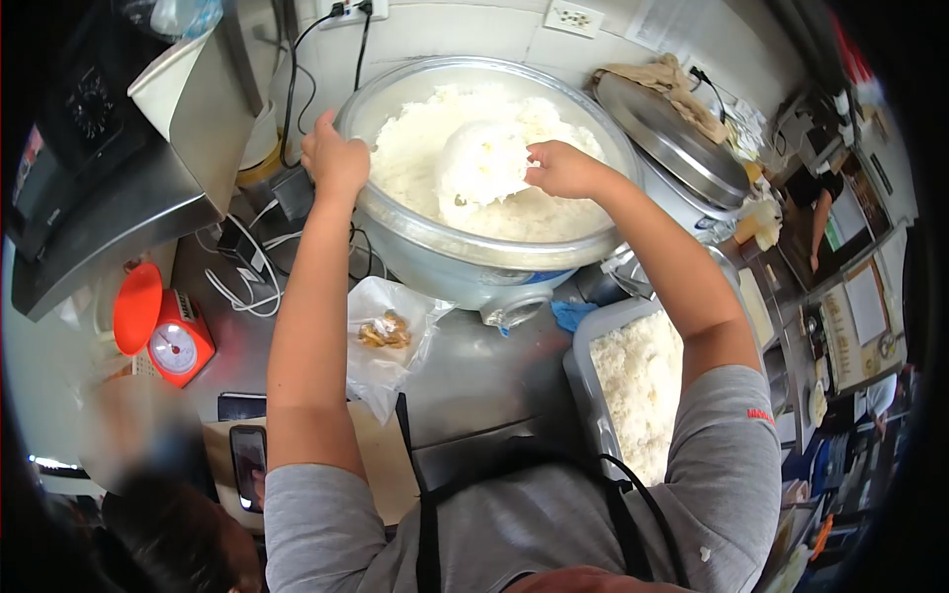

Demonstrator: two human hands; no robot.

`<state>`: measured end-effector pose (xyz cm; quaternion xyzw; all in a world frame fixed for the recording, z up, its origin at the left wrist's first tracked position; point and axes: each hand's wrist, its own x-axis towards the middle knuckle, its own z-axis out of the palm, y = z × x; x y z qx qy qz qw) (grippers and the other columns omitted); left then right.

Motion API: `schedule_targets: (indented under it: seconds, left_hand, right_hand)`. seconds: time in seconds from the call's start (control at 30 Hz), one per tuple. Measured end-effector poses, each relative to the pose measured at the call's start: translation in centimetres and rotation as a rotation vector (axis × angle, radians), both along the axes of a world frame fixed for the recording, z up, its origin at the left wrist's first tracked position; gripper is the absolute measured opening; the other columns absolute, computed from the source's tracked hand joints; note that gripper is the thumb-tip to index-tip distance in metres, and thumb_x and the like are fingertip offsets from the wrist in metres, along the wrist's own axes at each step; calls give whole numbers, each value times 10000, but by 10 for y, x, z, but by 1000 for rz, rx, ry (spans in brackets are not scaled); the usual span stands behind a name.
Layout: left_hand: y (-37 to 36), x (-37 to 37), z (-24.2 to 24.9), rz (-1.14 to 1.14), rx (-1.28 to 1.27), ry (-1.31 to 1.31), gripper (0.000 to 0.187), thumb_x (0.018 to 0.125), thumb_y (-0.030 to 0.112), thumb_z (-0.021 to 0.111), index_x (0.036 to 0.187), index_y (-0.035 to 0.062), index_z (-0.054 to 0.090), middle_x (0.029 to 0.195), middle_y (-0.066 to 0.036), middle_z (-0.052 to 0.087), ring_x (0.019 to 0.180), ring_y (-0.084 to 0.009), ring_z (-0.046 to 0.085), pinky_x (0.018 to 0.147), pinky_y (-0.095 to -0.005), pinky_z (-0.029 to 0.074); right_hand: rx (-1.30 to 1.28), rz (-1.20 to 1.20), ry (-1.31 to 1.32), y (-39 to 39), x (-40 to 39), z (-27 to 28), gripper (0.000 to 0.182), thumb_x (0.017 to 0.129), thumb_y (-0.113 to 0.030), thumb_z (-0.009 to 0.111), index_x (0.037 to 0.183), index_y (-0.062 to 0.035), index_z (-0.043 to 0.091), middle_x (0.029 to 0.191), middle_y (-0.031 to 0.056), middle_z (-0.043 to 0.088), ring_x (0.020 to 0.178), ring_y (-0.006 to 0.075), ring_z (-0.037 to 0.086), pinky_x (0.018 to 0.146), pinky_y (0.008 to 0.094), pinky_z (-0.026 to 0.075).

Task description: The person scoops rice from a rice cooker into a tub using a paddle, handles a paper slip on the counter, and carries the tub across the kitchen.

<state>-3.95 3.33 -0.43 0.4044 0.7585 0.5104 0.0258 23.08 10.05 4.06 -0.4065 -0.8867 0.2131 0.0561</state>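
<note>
A large round metal rice pot (474, 259) with a wide pale rim stands on the counter, filled with white cooked rice (410, 138). My left hand (336, 158) is closed on the rim at its left side, the thumb pointing up. Over the rice, my right hand (568, 170) is closed on the right edge of a white, rice-covered scoop (482, 163). Its outline blends into the rice, so its exact shape is hard to make out. A grey plastic tub (583, 381) beside my right arm holds more rice (641, 385).
A plastic bag (381, 346) with brownish food lies before the pot. At left are an orange kitchen scale (180, 341), cables (252, 272) and another person holding a phone (248, 465). A lidded metal pot (682, 138) stands at right. Another person's arm (820, 227) shows far right.
</note>
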Motion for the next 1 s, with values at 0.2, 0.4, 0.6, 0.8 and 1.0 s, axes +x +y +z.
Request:
schedule_targets:
  seconds: [0.2, 0.4, 0.6, 0.8, 1.0]
  left_hand:
    - [-8, 11, 10, 70, -41, 134, 509, 695, 92, 475, 1193, 35, 389, 1204, -226, 346, 1131, -374, 279, 976, -404, 210]
    - [-10, 80, 16, -439, 343, -219, 432, 803, 273, 494, 1157, 33, 436, 1105, -178, 461, 997, -275, 464, 839, -385, 365]
    - [-85, 237, 26, -994, 9, -769, 364, 852, 256, 444, 1152, 52, 421, 1040, -89, 473, 901, -176, 483, 775, -299, 402]
    - [-114, 323, -68, -1071, 81, 277, 167, 722, 26, 478, 863, 36, 566, 843, -115, 551, 783, -231, 525, 713, -326, 418]
    - [-128, 337, -101, -973, -68, 444, 117, 670, 27, 490, 685, 78, 594, 790, -104, 562, 807, -298, 514, 718, -387, 403]
  right_hand:
    - [-80, -84, 174, -7, 23, 8, 235, 757, -185, 528, 901, -2, 558, 604, 75, 541, 517, 137, 503, 502, 280, 412]
    - [-252, -128, 346, -38, 81, 41, 160, 754, -140, 538, 872, -32, 523, 555, 4, 472, 452, 77, 426, 389, 218, 325]
    - [-385, -227, 307, -121, 230, 57, 198, 741, -104, 518, 927, -39, 535, 544, -23, 457, 416, 42, 390, 362, 190, 303]
    - [65, -495, -681, -207, 302, 2, 419, 698, -16, 443, 1094, -124, 524, 951, 144, 584, 898, 318, 547, 750, 380, 431]
    - [196, -605, -581, -245, 338, 0, 425, 769, -21, 375, 1149, -172, 491, 945, 125, 595, 868, 271, 576, 704, 378, 464]
